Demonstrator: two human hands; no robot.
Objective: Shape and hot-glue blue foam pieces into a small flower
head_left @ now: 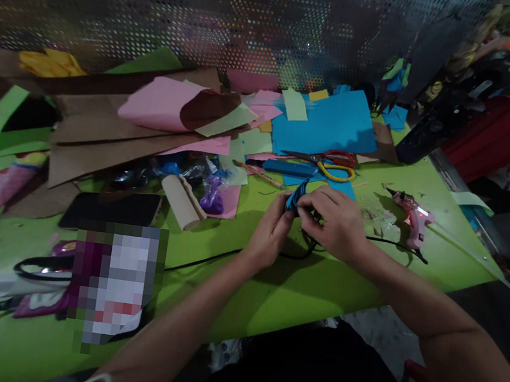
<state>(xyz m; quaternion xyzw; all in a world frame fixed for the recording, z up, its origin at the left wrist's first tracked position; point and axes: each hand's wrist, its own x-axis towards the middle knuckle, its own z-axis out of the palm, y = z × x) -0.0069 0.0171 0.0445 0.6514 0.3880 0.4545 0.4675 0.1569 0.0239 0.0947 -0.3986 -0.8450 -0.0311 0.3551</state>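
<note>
My left hand (273, 231) is closed around a small blue-and-black striped piece (297, 196), whose top sticks up above the fingers. Against its right side, my right hand (338, 224) has its fingers bent in a pinch; what lies between the fingertips is hidden. A black cord (203, 264) runs across the table under both hands. Just beyond the hands lie yellow- and red-handled scissors (337, 169) on blue sheets, with a thin brush-like stick (260, 174) to their left. A pink glue gun (413, 218) rests on its side to the right, a pale glue stick trailing from it.
Blue sheets (324, 128), a rolled pink sheet (158, 103) and brown sheets (88, 131) pile along a perforated metal panel (212, 16). Left stand a cardboard tube (182, 202), a purple bagged lump (211, 198) and a dark phone (111, 211). A red bin (491, 141) stands beyond the table's right edge.
</note>
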